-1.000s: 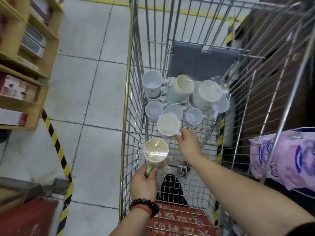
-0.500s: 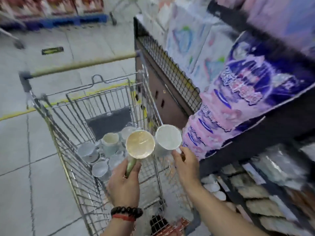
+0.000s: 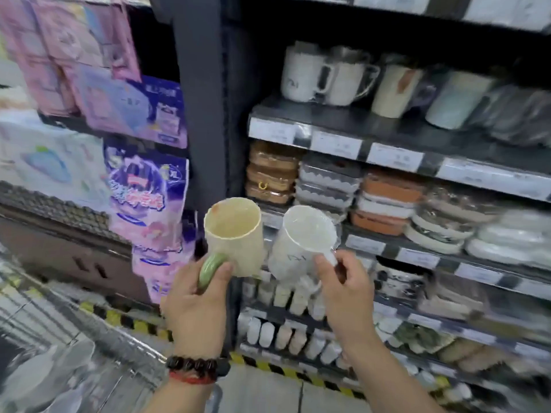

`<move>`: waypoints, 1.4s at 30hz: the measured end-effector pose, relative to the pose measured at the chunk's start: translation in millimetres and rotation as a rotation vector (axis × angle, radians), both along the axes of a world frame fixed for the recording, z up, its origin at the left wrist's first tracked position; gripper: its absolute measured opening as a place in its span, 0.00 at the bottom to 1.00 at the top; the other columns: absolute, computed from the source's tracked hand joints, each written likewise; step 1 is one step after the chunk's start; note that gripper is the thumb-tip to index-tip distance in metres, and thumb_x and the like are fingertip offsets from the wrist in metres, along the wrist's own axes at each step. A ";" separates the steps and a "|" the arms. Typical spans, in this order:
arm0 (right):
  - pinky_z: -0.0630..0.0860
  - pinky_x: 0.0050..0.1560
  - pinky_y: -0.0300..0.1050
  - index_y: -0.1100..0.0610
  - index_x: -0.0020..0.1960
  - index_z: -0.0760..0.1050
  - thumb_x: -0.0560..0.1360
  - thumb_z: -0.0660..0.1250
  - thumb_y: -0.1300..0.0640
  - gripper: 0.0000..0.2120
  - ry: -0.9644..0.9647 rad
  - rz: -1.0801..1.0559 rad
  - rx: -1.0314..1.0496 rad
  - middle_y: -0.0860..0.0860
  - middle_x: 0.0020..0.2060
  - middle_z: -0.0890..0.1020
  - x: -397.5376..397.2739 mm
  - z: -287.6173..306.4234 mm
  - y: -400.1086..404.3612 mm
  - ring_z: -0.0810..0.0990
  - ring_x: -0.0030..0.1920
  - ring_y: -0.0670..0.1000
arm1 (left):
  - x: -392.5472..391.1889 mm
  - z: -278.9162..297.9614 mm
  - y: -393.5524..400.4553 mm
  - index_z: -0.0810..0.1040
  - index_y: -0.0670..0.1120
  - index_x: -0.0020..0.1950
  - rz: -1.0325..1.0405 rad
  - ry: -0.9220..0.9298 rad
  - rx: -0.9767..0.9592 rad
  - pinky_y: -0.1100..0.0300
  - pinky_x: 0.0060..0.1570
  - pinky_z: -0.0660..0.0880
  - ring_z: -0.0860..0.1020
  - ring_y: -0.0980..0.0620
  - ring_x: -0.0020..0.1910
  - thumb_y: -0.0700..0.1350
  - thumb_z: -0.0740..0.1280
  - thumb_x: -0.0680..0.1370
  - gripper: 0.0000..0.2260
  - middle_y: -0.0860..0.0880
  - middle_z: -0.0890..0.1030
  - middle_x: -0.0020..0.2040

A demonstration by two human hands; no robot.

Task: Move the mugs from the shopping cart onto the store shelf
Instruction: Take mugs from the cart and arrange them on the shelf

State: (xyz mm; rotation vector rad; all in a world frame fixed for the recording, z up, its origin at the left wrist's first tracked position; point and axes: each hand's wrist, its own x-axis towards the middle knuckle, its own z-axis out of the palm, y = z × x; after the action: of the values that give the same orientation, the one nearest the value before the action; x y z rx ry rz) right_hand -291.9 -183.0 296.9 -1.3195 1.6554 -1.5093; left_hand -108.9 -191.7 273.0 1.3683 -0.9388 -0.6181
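My left hand [image 3: 199, 302] grips the green handle of a cream mug [image 3: 234, 234], held up in front of the dark shelving. Beside it my right hand [image 3: 347, 293] pinches the handle of a white mug [image 3: 301, 242] tilted toward me. Both mugs hang in the air below the mug shelf [image 3: 396, 135], where several mugs [image 3: 301, 76] stand in a row. The shopping cart [image 3: 59, 353] is blurred at the bottom left, with pale mugs inside it.
Lower shelves hold stacked lidded containers [image 3: 384, 204] and rows of small cups [image 3: 286, 335]. Pink and purple packs [image 3: 143, 189] hang left of a dark upright post [image 3: 202, 84]. A yellow-black striped strip [image 3: 298, 371] runs along the floor.
The view swung from the cart to the shelving. Both hands lifted their mugs out of the cart and carried them right, up in front of the shelves.
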 end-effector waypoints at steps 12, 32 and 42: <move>0.63 0.29 0.37 0.57 0.41 0.74 0.76 0.66 0.48 0.12 0.105 -0.462 -0.038 0.48 0.29 0.70 -308.3 80.6 158.8 0.66 0.28 0.44 | -327.9 76.0 68.5 0.82 0.57 0.40 -0.517 0.168 -0.116 0.54 0.43 0.75 0.79 0.47 0.41 0.46 0.74 0.71 0.05 0.47 0.82 0.41; 0.64 0.27 0.32 0.59 0.39 0.68 0.79 0.63 0.51 0.14 0.265 -0.621 -0.160 0.48 0.31 0.69 -615.3 166.6 229.1 0.67 0.30 0.44 | -609.8 140.4 96.0 0.83 0.55 0.44 -0.588 0.277 -0.275 0.50 0.51 0.78 0.80 0.48 0.46 0.50 0.76 0.69 0.06 0.50 0.83 0.44; 0.69 0.33 0.36 0.62 0.45 0.71 0.80 0.61 0.51 0.13 0.308 -0.538 -0.171 0.51 0.36 0.76 -734.5 201.0 112.6 0.72 0.34 0.44 | -696.8 154.0 28.4 0.81 0.51 0.47 -0.443 0.111 -0.472 0.76 0.43 0.69 0.76 0.67 0.42 0.47 0.75 0.70 0.07 0.58 0.79 0.44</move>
State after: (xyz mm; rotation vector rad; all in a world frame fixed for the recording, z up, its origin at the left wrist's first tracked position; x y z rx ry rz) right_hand -1026.4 -70.4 498.0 -1.3075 2.2548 -1.8527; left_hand -805.7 -163.3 427.1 0.7024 -1.2174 -0.7369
